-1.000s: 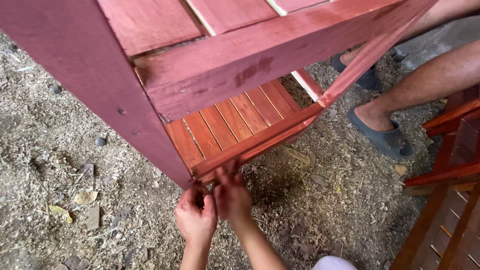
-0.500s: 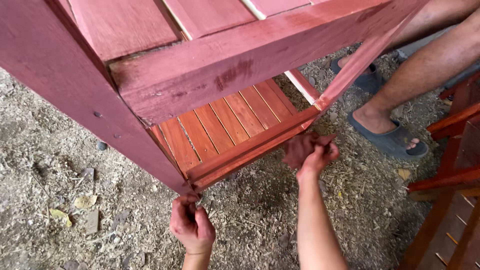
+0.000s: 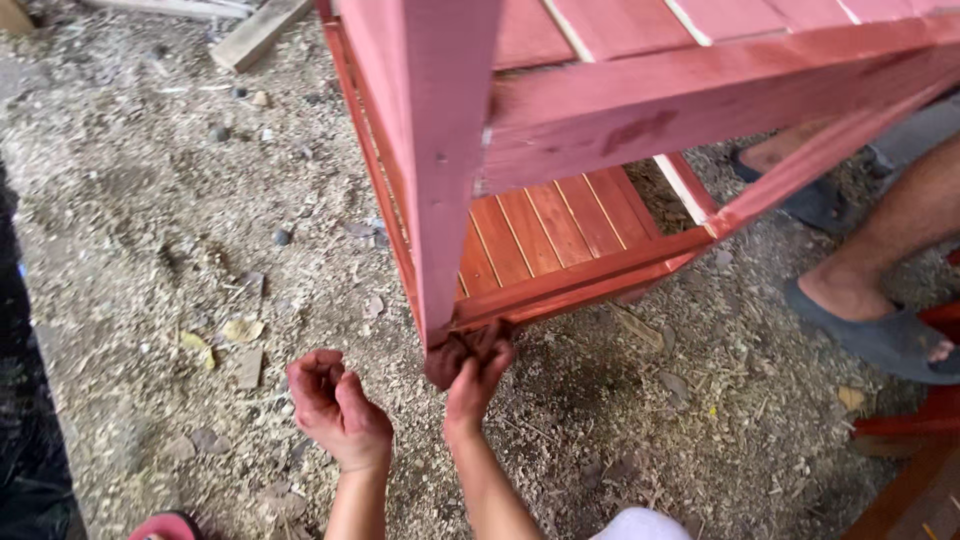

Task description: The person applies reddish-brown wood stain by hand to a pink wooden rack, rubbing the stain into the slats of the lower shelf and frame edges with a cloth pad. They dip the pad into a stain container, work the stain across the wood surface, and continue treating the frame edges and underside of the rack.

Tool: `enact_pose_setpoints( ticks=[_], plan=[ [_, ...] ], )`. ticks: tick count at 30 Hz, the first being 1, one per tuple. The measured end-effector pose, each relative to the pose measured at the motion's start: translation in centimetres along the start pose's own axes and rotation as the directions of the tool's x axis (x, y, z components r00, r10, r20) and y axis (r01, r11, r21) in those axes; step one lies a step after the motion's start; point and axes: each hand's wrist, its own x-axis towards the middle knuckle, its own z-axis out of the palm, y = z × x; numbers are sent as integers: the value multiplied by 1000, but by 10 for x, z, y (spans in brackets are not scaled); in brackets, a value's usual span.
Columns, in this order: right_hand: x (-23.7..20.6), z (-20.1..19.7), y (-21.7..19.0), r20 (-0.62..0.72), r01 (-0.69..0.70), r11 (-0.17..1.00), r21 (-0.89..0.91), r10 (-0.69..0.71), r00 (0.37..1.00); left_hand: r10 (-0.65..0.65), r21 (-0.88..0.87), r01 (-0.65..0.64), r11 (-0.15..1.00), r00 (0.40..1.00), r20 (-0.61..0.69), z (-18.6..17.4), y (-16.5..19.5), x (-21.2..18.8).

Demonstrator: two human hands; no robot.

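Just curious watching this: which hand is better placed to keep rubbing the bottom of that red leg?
Probably the right hand: it presses a dark rag against the foot of the leg. The left hand is curled, apart from the wood, over the ground.

There is one view only, from a camera worn on the person's head, so no second view shares any part of the scene. It looks steeply down and slightly forward onto sawdust-strewn ground (image 3: 150, 230). It sits close to the work: the red-painted wooden leg (image 3: 440, 150) of a slatted rack rises almost to the lens and fills the upper middle of the frame. The right hand (image 3: 475, 370) and left hand (image 3: 335, 405) enter from the bottom edge, forearms cut off there. Beyond the fingers, at the far right edge, another person's sandalled foot (image 3: 870, 320) marks the view's outer reach.
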Motion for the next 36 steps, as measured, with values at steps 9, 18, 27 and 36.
enact_pose_setpoints(
  ticks=[9, 18, 27, 36],
  plan=[
    [-109, 92, -60, 209, -382, 915, 127, 351, 913, -146, 113, 148, 983, 989, -24, 30, 42, 129],
    [-117, 267, -198, 333, -318, 948, -6, 302, 893, -381, 611, 199, 766, 907, 182, 12, 139, 304],
    [-113, 336, -361, 300, -292, 948, -125, 317, 900, -670, 96, 729, 678, 560, 487, 21, 227, 351],
    [-132, 435, -515, 374, -323, 944, -67, 324, 869, -884, 483, 847, 222, -34, 466, 7, 424, 494]
  ],
)
